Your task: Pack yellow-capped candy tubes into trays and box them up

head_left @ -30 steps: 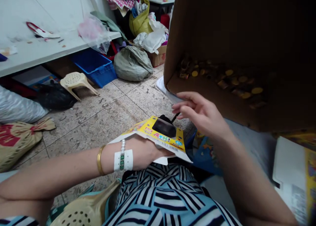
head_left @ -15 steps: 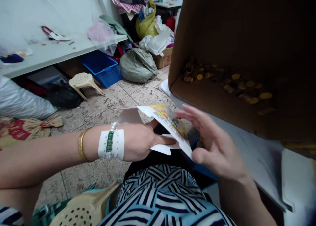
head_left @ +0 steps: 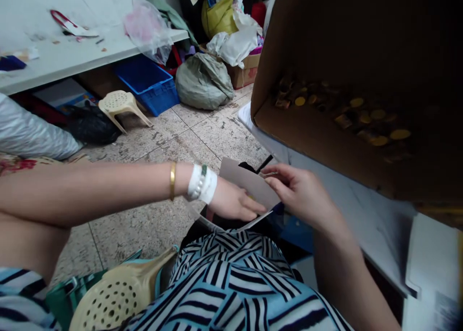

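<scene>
Pinching carton edge [head_left: 263, 182] between right fingers [head_left: 278, 176]

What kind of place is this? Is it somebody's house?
It looks like a cluttered workroom or storeroom, though I can't be sure. A brown cardboard box holds round gold-coloured pieces, a blue plastic crate sits under a long white table, and a stuffed grey-green sack lies on the worn tiled floor.

Top [head_left: 231, 292]: blue, black and white stripes. Left wrist [head_left: 217, 192]: gold bangle [head_left: 172, 180], white band [head_left: 201, 183], pearl-and-green bead bracelet [head_left: 198, 178].
</scene>
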